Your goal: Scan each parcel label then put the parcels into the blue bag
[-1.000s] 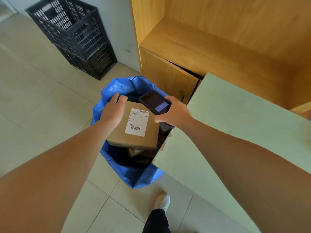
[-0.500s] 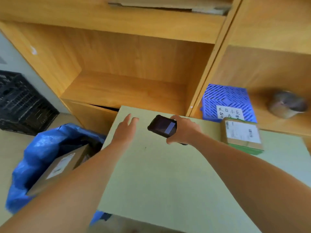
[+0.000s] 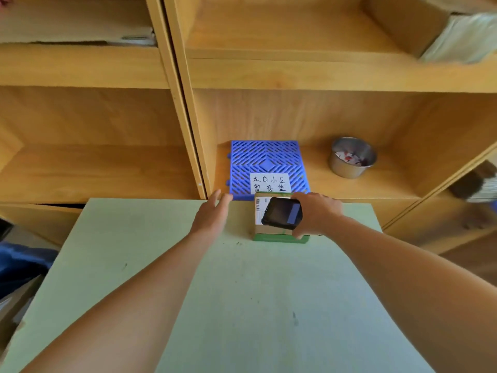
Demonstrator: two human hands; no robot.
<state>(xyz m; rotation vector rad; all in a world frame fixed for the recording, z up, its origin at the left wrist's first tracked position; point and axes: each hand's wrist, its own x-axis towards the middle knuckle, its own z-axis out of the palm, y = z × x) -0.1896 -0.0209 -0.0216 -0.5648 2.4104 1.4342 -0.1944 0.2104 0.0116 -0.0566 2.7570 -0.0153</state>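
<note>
I hold the black handheld scanner [image 3: 282, 213] in my right hand [image 3: 316, 214], fingers wrapped round its body, screen up, directly over the small brown cardboard parcel with a green base [image 3: 279, 235] at the far edge of the pale green table [image 3: 242, 305], so the scanner faces the white label [image 3: 258, 208] on top. My left hand [image 3: 212, 216] hangs spread and empty just beside the parcel's left side, ready, I judge, to lift it once scanned. The blue bag [image 3: 18, 262] shows only as a dark blue patch past the table's left edge.
</note>
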